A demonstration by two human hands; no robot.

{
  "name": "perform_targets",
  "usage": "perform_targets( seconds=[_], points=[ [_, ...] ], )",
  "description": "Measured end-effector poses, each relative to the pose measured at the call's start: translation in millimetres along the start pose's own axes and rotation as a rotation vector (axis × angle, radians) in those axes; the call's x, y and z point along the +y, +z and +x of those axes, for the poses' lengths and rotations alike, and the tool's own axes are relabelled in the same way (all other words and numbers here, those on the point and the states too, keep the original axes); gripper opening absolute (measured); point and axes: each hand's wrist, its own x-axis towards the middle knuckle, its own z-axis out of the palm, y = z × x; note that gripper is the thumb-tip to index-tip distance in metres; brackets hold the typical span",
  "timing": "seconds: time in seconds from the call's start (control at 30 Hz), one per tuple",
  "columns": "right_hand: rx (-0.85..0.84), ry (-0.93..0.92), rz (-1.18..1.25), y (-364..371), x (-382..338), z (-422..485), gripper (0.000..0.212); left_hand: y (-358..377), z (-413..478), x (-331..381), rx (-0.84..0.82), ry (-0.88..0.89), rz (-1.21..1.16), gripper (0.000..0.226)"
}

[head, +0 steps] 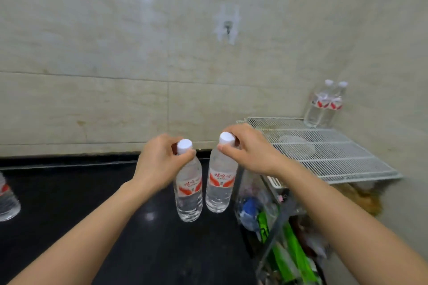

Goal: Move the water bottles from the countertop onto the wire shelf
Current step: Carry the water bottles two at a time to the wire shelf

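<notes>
My left hand (pixel 159 161) grips the neck of a clear water bottle (pixel 188 192) with a white cap and red label, held above the black countertop (pixel 69 203). My right hand (pixel 249 148) grips the neck of a second such bottle (pixel 220 188) just to the right of the first. Both bottles hang upright, close together. The white wire shelf (pixel 324 152) lies to the right of my right hand. Two more bottles (pixel 325 104) stand at its far corner against the wall. Another bottle (pixel 7 199) stands on the countertop at the left edge, partly cut off.
A tiled wall rises behind the countertop and carries a hook (pixel 228 26). Below the shelf sits a clutter of plastic bags and green and blue packets (pixel 278 233). A side wall bounds the shelf on the right.
</notes>
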Motion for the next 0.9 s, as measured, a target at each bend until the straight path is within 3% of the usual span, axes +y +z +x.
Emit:
perform_targets(
  seconds=[0.13,0.37,0.7,0.9],
  points=[
    [0.034,0.019,-0.039,-60.6,53.4,-4.9,0.024,39.5,46.4,57.0,-0.014,0.046,-0.128,0.030],
    [0.132,0.098,-0.071,-135.4,147.3,3.5,0.030,112.1,128.0,134.6,0.088,0.217,-0.105,0.032],
    [0.114,0.148,-0.210,-185.9,298.7,47.5,0.032,234.8,252.0,179.6,0.060,0.311,-0.149,0.035],
    [0.080,0.175,-0.260,-204.1,375.5,82.4,0.020,297.7,308.6,206.4,0.040,0.264,-0.079,0.043]
  ],
)
